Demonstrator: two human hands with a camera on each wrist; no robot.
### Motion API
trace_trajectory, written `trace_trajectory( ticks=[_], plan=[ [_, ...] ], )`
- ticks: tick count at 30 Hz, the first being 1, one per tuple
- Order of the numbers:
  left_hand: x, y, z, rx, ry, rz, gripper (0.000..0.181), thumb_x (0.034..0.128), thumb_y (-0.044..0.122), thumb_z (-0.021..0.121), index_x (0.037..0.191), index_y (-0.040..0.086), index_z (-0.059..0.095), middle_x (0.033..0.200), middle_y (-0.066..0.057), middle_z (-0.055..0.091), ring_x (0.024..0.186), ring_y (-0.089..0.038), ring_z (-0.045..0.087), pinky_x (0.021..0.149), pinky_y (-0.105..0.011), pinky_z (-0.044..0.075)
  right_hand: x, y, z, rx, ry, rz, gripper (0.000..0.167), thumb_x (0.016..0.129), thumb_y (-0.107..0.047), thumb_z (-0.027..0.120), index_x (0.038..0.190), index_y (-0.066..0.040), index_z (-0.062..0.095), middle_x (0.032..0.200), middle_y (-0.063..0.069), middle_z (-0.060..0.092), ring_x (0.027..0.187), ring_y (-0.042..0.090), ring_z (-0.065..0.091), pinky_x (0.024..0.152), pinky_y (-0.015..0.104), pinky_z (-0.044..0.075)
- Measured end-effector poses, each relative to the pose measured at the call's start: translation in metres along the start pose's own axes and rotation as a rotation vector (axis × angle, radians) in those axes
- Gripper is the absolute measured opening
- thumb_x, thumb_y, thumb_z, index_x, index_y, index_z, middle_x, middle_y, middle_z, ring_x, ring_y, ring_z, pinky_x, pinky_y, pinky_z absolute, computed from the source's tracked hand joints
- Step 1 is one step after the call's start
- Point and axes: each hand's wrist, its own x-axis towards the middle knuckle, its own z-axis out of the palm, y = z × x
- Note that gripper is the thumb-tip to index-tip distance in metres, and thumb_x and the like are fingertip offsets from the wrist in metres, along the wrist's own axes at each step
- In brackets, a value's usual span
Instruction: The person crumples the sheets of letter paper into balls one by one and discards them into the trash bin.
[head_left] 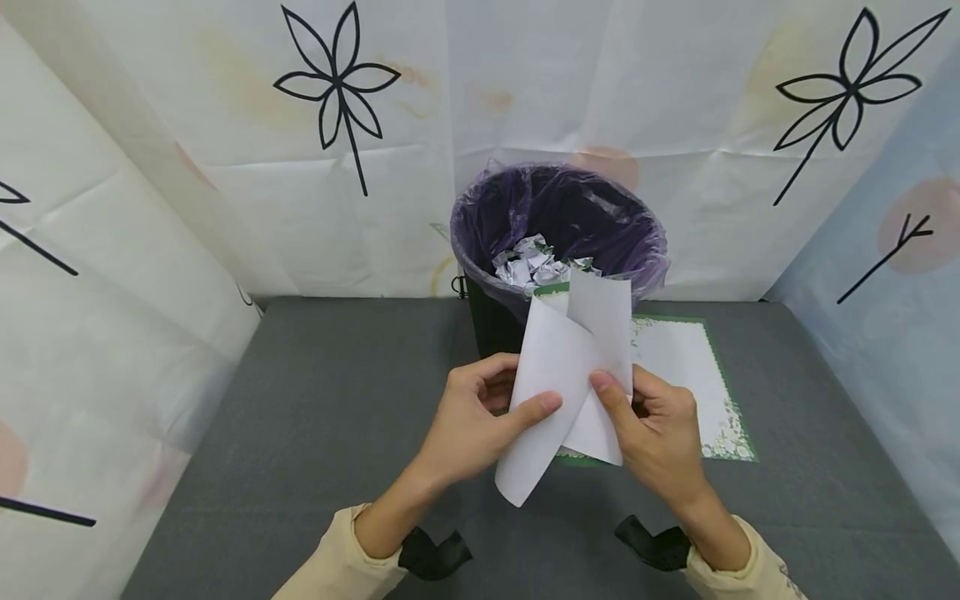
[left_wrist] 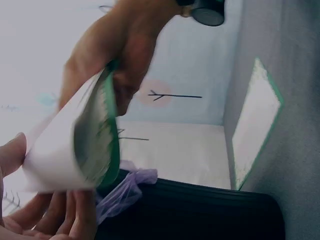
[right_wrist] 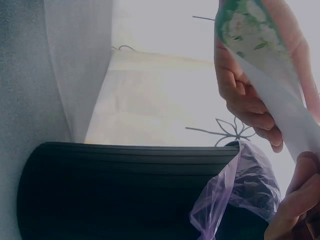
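Both hands hold a sheet of paper [head_left: 551, 367] up in front of the bin, its white back facing me and its sides folded inward over each other. Green floral edging shows on the inner face in the left wrist view. My left hand [head_left: 483, 417] grips the left fold, thumb on the white side and fingers behind. On the right edge, my right hand [head_left: 660, 425] pinches the paper between thumb and curled fingers. Just beyond stands a black bin [head_left: 491, 321] with a purple bag [head_left: 652, 250] lining it. Crumpled paper [head_left: 532, 262] lies inside.
Another green-bordered floral sheet [head_left: 678, 375] lies flat on the grey table [head_left: 337, 400], right of the bin. Patterned white cloth [head_left: 525, 83] hangs behind and along the sides. A black strap [head_left: 435, 554] dangles at the left wrist, another strap [head_left: 656, 546] at the right.
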Motion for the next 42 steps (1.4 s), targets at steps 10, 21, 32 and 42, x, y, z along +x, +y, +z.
trace_trajectory(
  ticks=[10,21,32,42],
  plan=[
    [0.005,0.004,-0.016,-0.088,-0.033,-0.122,0.021,0.0924,0.003,0.074,0.107,-0.011,0.073,0.097,-0.019,0.075,0.083,-0.025,0.075,0.073,-0.04,0.061,0.001,0.003,-0.003,0.116,-0.006,0.041,0.016,0.091,0.018,0.06,0.102,0.013,0.071,0.084,0.006,0.076,0.064,0.014,0.073,0.051,0.023,0.057],
    [0.008,0.002,-0.012,-0.15,0.045,-0.204,0.016,0.0898,-0.007,0.072,0.102,-0.018,0.072,0.093,-0.022,0.074,0.078,-0.019,0.071,0.07,-0.035,0.061,0.001,0.003,-0.003,0.095,-0.009,0.08,0.015,0.092,0.017,0.06,0.102,0.013,0.071,0.086,0.006,0.076,0.067,0.015,0.074,0.053,0.024,0.058],
    [0.006,-0.002,-0.013,-0.118,0.051,-0.122,0.014,0.0873,-0.008,0.074,0.099,-0.016,0.074,0.092,-0.024,0.074,0.077,-0.023,0.073,0.068,-0.037,0.062,0.007,0.001,-0.012,0.182,-0.034,0.126,0.014,0.09,0.018,0.063,0.098,0.012,0.072,0.081,0.011,0.075,0.06,0.017,0.071,0.049,0.024,0.055],
    [0.007,-0.006,-0.014,-0.112,0.042,-0.059,0.014,0.086,-0.009,0.075,0.097,-0.017,0.073,0.09,-0.026,0.074,0.076,-0.026,0.075,0.066,-0.038,0.062,0.008,0.003,-0.02,0.259,-0.129,0.116,0.027,0.088,0.021,0.061,0.112,0.013,0.069,0.096,0.012,0.076,0.072,0.019,0.074,0.056,0.026,0.058]
  ],
)
